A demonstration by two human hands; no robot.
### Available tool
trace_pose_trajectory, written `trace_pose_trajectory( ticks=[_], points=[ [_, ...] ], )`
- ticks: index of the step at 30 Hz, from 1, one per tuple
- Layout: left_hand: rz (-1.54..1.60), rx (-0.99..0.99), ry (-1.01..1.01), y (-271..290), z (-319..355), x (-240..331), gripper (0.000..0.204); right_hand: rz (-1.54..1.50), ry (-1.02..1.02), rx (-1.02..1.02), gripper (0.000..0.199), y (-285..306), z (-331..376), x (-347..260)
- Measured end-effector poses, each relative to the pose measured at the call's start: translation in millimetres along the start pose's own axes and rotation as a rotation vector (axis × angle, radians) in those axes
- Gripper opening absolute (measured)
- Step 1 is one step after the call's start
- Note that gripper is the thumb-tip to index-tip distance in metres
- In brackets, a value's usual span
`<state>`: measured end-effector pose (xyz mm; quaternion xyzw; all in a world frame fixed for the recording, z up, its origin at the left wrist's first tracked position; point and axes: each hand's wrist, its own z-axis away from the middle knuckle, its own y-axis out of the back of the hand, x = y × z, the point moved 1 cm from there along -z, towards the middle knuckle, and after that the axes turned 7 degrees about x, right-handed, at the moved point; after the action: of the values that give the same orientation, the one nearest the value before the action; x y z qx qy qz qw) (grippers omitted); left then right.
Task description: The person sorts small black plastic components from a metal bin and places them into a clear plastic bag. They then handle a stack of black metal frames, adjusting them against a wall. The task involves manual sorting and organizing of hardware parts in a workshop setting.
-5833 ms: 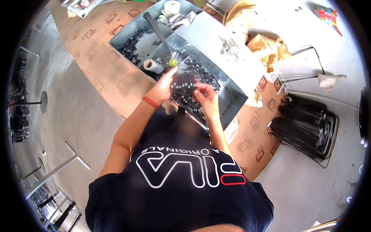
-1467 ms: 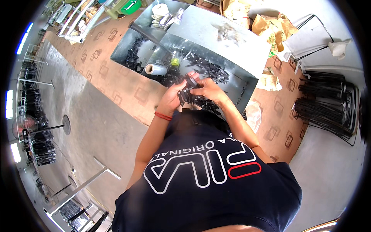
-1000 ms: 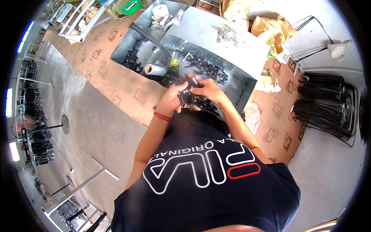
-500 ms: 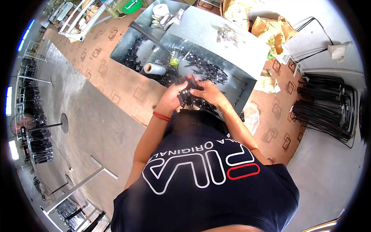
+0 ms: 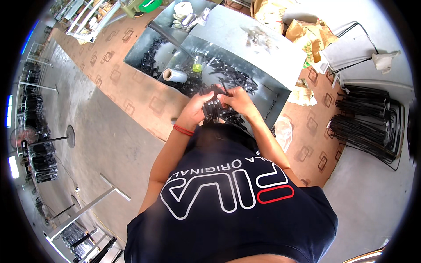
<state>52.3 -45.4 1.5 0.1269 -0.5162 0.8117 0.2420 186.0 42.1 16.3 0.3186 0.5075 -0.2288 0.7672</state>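
Note:
My left hand point(image 5: 196, 108), a red cord round its wrist, is closed round a bundle of flat black strips point(image 5: 213, 113) with silver rivet-like dots near their ends. Against the bundle's right side is my right hand point(image 5: 239, 101), its thumb and fingers pinched together on a black strip point(image 5: 223, 83) that sticks up at a slant. Both hands are above the near edge of a grey metal bin point(image 5: 274, 103). Beyond them lies a loose heap of similar black strips point(image 5: 234, 75). My fingers partly hide the bundle.
A roll of clear film point(image 5: 174, 76) lies in the bin beside a small yellow-green object point(image 5: 197, 67). A pale sheet-metal top point(image 5: 245, 37) covers the far right part. Gloves point(image 5: 188, 19) rest at the back. Black bent frames point(image 5: 368, 122) are stacked on the right.
My right hand's fingers have shifted on the bundle, and a black strip now stands up more plainly beside them. The left hand keeps its hold with little movement.

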Motion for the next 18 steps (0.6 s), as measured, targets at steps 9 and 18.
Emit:
trace_pose_trajectory(
  ticks=[9, 18],
  points=[
    [0.026, 0.01, 0.009, 5, -2, -3, 0.029, -0.129, -0.075, -0.137, 0.034, 3, 8, -17],
    [0.098, 0.19, -0.008, -7, 4, 3, 0.024, -0.631, -0.317, -0.139, 0.045, 14, 17, -21]
  ],
)
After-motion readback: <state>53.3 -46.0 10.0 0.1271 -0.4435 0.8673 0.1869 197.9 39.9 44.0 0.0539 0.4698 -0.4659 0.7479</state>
